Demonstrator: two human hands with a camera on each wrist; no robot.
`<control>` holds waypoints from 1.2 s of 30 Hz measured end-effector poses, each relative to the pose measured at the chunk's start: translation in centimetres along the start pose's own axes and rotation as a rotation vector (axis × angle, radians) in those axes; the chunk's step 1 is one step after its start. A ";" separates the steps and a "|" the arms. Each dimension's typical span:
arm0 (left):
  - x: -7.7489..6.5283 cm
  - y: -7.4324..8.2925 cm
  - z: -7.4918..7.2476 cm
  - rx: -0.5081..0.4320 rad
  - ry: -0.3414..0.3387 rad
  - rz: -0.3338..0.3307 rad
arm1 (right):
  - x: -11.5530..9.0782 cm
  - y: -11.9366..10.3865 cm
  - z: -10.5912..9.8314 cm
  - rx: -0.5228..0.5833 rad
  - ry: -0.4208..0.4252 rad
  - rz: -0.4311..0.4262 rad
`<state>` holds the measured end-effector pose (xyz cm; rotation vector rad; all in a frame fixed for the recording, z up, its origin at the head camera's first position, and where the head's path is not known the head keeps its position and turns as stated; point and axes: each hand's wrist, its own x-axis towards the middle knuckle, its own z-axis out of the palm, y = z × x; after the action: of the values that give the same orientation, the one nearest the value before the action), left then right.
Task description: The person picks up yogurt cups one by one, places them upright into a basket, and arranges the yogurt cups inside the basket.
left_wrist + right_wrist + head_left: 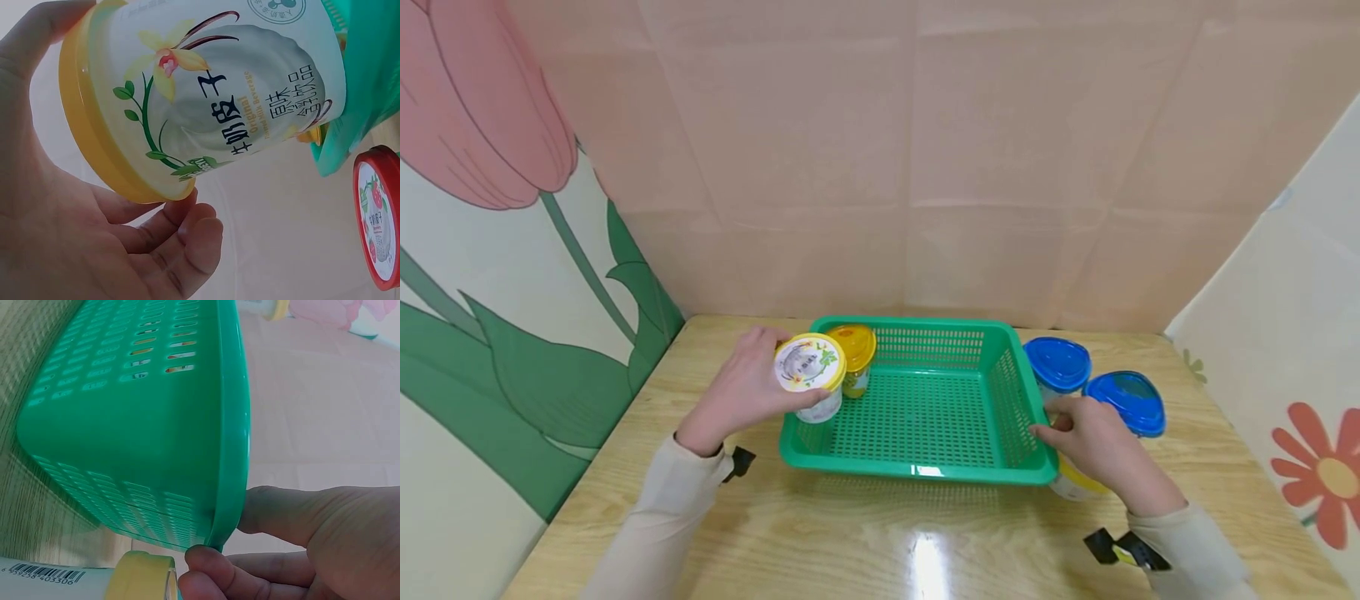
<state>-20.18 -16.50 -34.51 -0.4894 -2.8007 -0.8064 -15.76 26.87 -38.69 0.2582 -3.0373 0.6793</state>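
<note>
My left hand (741, 379) grips a white tub of milk drink (820, 407) by its yellow lid, over the left end of the green basket (917, 473). Printed flowers and lettering show on the tub's side in the left wrist view. Inside the basket, just beyond the tub, stands a cup with an orange-yellow lid (854, 340). At the basket's right rim, my right hand (1093, 442) pinches the edge between thumb and fingers. Partly hidden below that hand is a yellow-lidded container (140, 578), close outside the basket.
Two blue-lidded containers, one nearer the basket (1058, 363) and one farther right (1127, 402), stand beside it on the wooden table (820, 542). A red-lidded tub (379, 219) appears in the left wrist view. A pinkish cover (910, 167) hangs behind the table.
</note>
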 end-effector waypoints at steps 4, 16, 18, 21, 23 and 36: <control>0.2 0.1 0.1 0.002 -0.009 0.002 | 0.0 0.1 0.1 0.003 -0.008 0.007; 0.6 0.0 0.8 -0.018 -0.042 0.015 | 0.0 0.1 0.1 0.016 -0.007 0.004; 0.7 0.0 0.9 -0.017 -0.047 0.019 | 0.0 0.1 0.0 0.015 -0.009 0.006; 0.8 -0.1 1.2 -0.014 -0.056 0.021 | 0.0 0.1 0.1 0.014 -0.011 0.007; 0.9 -0.2 1.3 -0.015 -0.063 0.022 | 0.0 0.1 0.1 0.012 -0.008 0.006; 1.2 -0.7 2.6 0.005 -0.099 0.022 | 0.0 0.2 0.1 0.020 -0.004 -0.001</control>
<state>-21.79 -15.36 -36.67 -0.5731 -2.8812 -0.7916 -15.77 27.02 -38.83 0.2618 -3.0350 0.7110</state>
